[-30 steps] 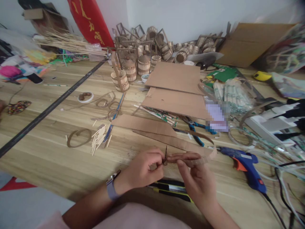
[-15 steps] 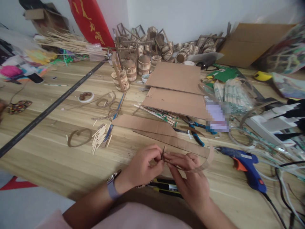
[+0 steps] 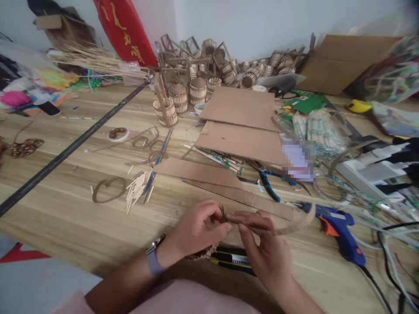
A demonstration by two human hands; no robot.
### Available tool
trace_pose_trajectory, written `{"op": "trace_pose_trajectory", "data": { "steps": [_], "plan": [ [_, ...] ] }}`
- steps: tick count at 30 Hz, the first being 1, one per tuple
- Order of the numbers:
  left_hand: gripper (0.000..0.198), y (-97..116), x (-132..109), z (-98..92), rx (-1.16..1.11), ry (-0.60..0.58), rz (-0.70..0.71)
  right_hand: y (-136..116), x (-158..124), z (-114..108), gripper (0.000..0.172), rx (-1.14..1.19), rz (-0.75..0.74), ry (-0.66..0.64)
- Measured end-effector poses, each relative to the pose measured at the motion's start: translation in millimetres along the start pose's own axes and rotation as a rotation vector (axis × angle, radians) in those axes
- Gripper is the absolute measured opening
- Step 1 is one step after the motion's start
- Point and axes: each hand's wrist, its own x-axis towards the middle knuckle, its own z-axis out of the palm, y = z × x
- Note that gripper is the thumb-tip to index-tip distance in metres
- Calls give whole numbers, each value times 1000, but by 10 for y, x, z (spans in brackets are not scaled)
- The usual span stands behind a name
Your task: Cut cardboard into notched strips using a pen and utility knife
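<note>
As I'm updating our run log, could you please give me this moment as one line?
right grip: holding curved brown strip | left grip: close beside right grip, hold unclear | blue glue gun: lying at right

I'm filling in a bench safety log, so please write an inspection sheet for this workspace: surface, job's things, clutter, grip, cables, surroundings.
Surface: wood-patterned tabletop, crossed by a dark bar.
Job's things: curved brown strip, blurred; blue glue gun lying on the tabletop.
Clutter: cut sticks, cardboard sheets, pliers; a yellow-and-black cutter, partly hidden, close to the body.
Grip: right hand holds the brown strip; left hand has its fingertips at a small dark piece, hold unclear.
Cables: black cord from the glue gun; white cables below a white power strip.
Surroundings: slatted baskets near the wall; red banner.
</note>
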Motion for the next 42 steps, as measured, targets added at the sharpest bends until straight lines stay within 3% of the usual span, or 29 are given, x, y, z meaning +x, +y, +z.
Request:
{"op": "trace_pose_trajectory", "data": {
  "steps": [6,16,21,30,37,42],
  "plan": [
    [15,-14,-13,14,21,59,91,8,-15,9,13,-140,-185,-47],
    [18,7,-60,48,87,132,232,-22,-13,-38,23,-201,-279,-85],
    [20,5,-54,59,81,147,223,-60,27,-57,24,-177,-282,-87],
    [19,1,-46,26,33,78,185,-14,-4,-14,19,-23,-78,-35],
    [9,-17,-40,42,92,67,58,-35,3,-9,25,-73,-158,-18],
    [14,-7,-59,39,106,81,129,-38,-4,-12,23,-72,-191,-67]
  ]
}}
